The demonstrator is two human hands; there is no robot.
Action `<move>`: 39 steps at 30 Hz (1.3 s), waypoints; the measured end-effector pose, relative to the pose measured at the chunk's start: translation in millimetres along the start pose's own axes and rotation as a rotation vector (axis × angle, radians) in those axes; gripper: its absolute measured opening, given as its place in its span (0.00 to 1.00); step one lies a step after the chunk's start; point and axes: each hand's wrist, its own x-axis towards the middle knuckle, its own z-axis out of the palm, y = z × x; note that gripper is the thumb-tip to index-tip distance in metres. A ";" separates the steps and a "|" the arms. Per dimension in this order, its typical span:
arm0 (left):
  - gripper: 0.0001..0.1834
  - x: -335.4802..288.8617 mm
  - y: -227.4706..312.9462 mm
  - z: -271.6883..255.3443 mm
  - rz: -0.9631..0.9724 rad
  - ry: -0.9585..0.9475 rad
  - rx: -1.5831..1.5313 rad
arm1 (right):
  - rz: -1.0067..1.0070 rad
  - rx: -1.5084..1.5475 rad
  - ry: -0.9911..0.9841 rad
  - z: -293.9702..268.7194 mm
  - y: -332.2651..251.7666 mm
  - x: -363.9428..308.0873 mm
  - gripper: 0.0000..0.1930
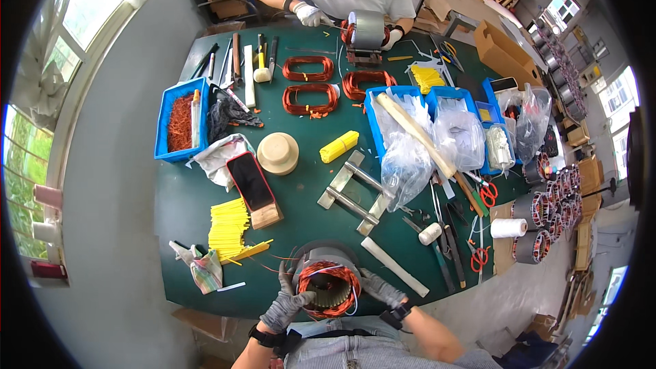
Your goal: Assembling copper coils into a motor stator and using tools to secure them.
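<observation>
A grey motor stator (322, 257) with orange-red copper windings stands at the table's near edge, its bore tilted toward me. My left hand (285, 300), in a grey glove, grips its left side, with the thumb over the winding's edge. My gloved right hand (381, 289) is pressed to the stator's right side, and some of those fingers are hidden behind it. Thin red lead wires stick out at the upper left, and a white tie or sleeve curves along the winding. Just beyond it lie a metal stand with two rollers (352, 191) and a pale flat strip (394, 267).
Left of the stator are yellow strips (229, 227), a phone (251, 181) on a wood block, and a round beige block (277, 154). Blue bins (373, 123), scissors (480, 255) and tools lie to the right. Across the table a co-worker handles another stator (369, 28) near copper coils (309, 98).
</observation>
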 end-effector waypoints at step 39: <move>0.16 -31.6 -58.8 73.3 0.963 0.506 1.721 | -1.756 0.401 0.476 -91.0 -71.5 -269.9 0.05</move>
